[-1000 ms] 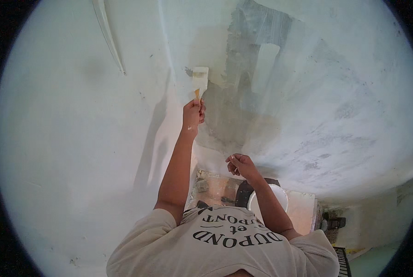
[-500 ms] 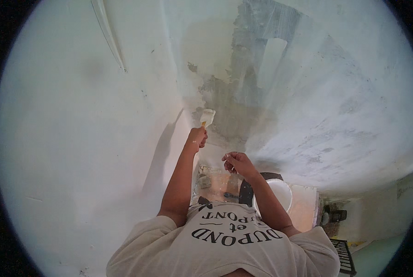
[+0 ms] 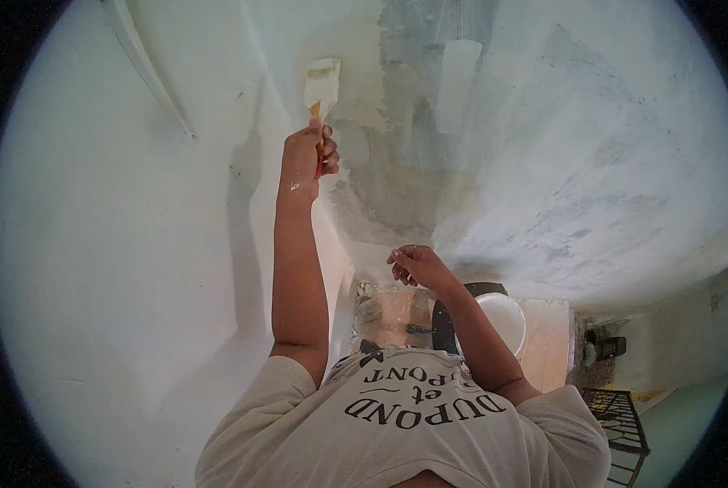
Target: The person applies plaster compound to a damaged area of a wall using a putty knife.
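High against the white wall (image 3: 120, 268), the left hand (image 3: 308, 159) is raised and closed around the wooden handle of a paintbrush (image 3: 321, 81), whose white bristles touch the wall beside a grey unpainted patch (image 3: 412, 163). Lower down, the right hand (image 3: 417, 264) hangs loosely curled, holding nothing, above a white paint bucket (image 3: 502, 321).

White walls (image 3: 120, 268) meet at an inside corner; the right wall (image 3: 591, 163) shows a grey, patchy unpainted area beside fresh white. Below lie a pale floor (image 3: 547, 342), a dark metal grate (image 3: 620, 423), and greenish flooring (image 3: 689, 423). Lighting is soft and even.
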